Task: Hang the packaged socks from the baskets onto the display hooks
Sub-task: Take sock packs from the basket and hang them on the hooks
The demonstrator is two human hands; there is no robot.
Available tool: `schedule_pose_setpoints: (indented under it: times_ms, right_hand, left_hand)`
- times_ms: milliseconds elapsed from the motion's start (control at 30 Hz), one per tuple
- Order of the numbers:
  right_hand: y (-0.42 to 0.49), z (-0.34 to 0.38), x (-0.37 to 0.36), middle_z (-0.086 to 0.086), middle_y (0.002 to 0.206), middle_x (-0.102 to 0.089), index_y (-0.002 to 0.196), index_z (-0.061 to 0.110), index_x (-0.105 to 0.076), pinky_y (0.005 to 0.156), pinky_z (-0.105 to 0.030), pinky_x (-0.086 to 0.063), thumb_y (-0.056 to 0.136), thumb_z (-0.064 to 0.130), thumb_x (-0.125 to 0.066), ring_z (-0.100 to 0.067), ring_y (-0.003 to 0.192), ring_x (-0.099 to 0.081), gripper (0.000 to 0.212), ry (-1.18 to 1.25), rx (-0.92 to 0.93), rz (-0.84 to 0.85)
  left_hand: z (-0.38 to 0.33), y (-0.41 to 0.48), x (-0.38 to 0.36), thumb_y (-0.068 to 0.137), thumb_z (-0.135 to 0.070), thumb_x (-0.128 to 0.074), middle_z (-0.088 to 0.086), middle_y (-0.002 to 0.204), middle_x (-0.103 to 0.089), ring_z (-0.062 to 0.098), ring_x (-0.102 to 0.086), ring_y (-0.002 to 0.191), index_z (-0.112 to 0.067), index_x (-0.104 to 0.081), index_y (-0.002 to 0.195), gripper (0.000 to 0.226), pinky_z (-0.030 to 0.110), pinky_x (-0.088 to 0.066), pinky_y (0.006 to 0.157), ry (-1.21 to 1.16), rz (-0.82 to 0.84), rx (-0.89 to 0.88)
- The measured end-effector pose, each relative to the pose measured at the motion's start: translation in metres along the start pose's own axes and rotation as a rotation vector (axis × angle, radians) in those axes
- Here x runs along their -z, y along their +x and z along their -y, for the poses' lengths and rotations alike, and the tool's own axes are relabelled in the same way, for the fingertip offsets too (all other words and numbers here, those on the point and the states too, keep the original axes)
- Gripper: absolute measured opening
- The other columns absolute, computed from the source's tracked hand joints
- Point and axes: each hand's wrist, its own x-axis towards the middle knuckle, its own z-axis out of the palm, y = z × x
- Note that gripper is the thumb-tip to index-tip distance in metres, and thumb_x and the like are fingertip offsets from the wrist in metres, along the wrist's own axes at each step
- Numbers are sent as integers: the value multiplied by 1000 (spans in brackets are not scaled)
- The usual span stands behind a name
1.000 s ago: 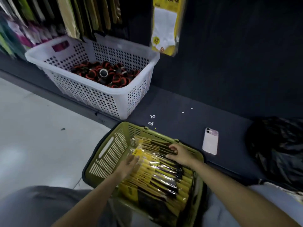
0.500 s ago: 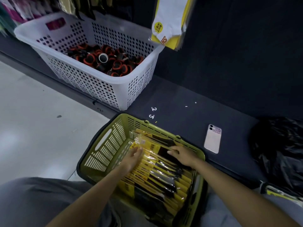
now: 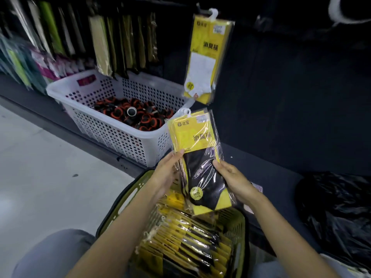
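A small stack of yellow-and-black sock packs (image 3: 197, 157) is held upright above the green basket (image 3: 128, 199). My left hand (image 3: 166, 173) grips its left edge and my right hand (image 3: 232, 179) grips its right edge. White plastic hangers stick up from the top of the held packs. Many more yellow sock packs (image 3: 188, 241) lie stacked in the green basket below. A yellow pack of white socks (image 3: 204, 59) hangs from a display hook (image 3: 202, 9) on the dark panel above.
A white perforated basket (image 3: 112, 133) holding black-and-orange rolls stands on the dark ledge to the left. Rows of packaged goods (image 3: 80, 41) hang at upper left. A black plastic bag (image 3: 337, 201) lies at right. Pale floor (image 3: 50, 167) spreads to the left.
Both hands were down in the green basket sorting packs; now they have lifted a small stack of packs up out of it. The view has tilted upward toward the hooks.
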Motion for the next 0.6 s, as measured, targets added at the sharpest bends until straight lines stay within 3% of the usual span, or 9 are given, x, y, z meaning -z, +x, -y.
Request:
schedule_pose_setpoints:
  times_ms: [67,167,233,300,400,467,600]
  right_hand:
    - [-2,9,-2,3,114,-70,117,13,-64,92,-18,-48,96,34,-51,-10,109,-63,33,-4,22,-10]
    - [-2,33,-5,5,117,-68,118,24,-61,90,-15,-47,95,25,-56,1,106,-62,24,-25,157,-73]
    - [2,55,-4,6,116,-63,120,25,-57,84,-13,-49,90,21,-63,3,100,-61,31,-10,281,-221]
    - [5,79,-4,3,109,-62,123,22,-55,83,-19,-52,87,19,-66,-5,96,-62,38,36,383,-326]
    - [10,108,-8,3,103,-68,115,20,-57,79,-18,-53,86,15,-68,-6,92,-66,32,134,480,-350]
    - [14,119,-12,4,99,-73,107,19,-60,76,-17,-53,85,14,-69,-7,92,-69,24,186,520,-355]
    - [25,134,-15,7,96,-75,106,15,-61,74,-16,-54,88,17,-64,-7,92,-70,18,241,562,-366]
  left_hand:
    - [-21,-3,-4,74,-51,-66,1,113,-70,17,-67,104,-24,-64,115,50,37,-49,90,35,0,-44]
    - [-47,-8,-8,81,-46,-63,6,111,-71,24,-67,105,-17,-65,116,45,45,-46,98,103,-23,-124]
    - [-62,-11,-13,86,-43,-61,-2,109,-72,15,-67,104,-25,-66,113,33,40,-47,95,143,-46,-185]
    - [-77,-13,-19,83,-44,-62,-14,105,-72,1,-66,99,-32,-66,107,27,27,-46,89,180,-72,-253]
    - [-97,-14,-29,71,-53,-66,-7,106,-72,11,-65,104,-27,-67,108,45,34,-46,94,216,-104,-334]
    - [-108,-13,-33,67,-51,-70,-5,102,-73,14,-68,99,-27,-68,105,46,31,-51,88,219,-106,-382]
    - [-127,-8,-32,73,-41,-71,-10,89,-74,4,-70,84,-28,-69,94,25,13,-52,67,278,-138,-481]
